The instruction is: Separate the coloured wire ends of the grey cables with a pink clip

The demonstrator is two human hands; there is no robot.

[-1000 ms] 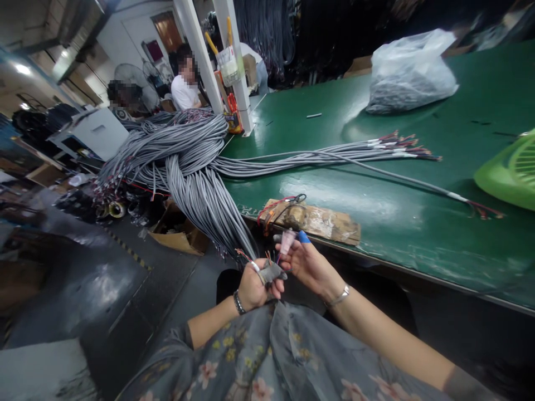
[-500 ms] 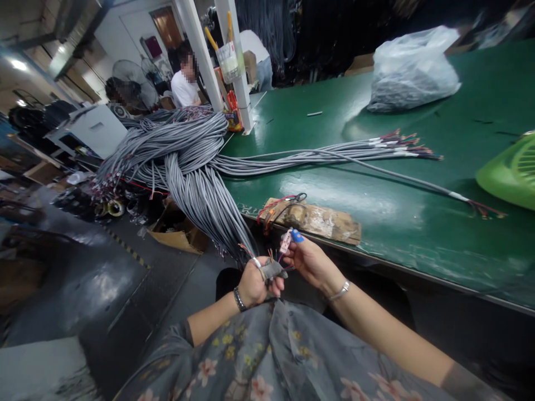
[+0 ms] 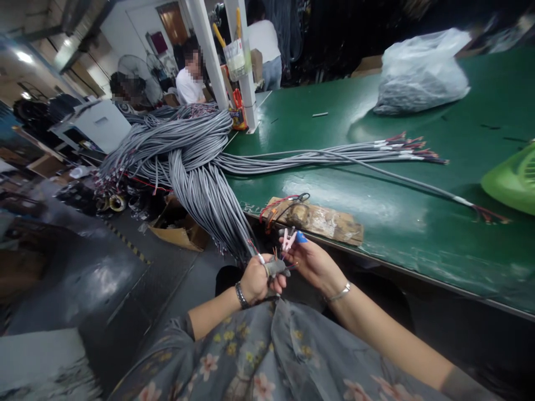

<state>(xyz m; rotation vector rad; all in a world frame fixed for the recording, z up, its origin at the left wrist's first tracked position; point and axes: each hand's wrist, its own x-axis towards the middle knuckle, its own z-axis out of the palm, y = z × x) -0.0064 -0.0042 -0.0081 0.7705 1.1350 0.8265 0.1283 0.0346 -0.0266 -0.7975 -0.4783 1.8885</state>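
Observation:
Low in front of me, my left hand (image 3: 261, 278) is closed around the end of a grey cable. A white band (image 3: 261, 259) on it and thin coloured wires (image 3: 275, 254) show at the fingers. Something grey (image 3: 276, 268) covers the thumb area; I cannot tell whether it is a wrap or part of the cable. Just to the right, my right hand (image 3: 311, 259), with a blue cover on one fingertip, pinches a small pale pink V-shaped clip (image 3: 288, 240). Fine wires lie between the hands. Whether the clip touches them is too small to tell.
A large bundle of grey cables (image 3: 209, 189) hangs over the left table edge. Stripped cable ends (image 3: 412, 151) lie on the green table (image 3: 401, 245). Near its edge sits a wooden block (image 3: 330, 223). Beyond are a plastic bag (image 3: 420, 75), a green basket (image 3: 512, 181) and co-workers (image 3: 190, 83).
The pink clip has turned in my right fingers and now shows a V shape. My left hand keeps its hold on the cable. The view has shifted slightly.

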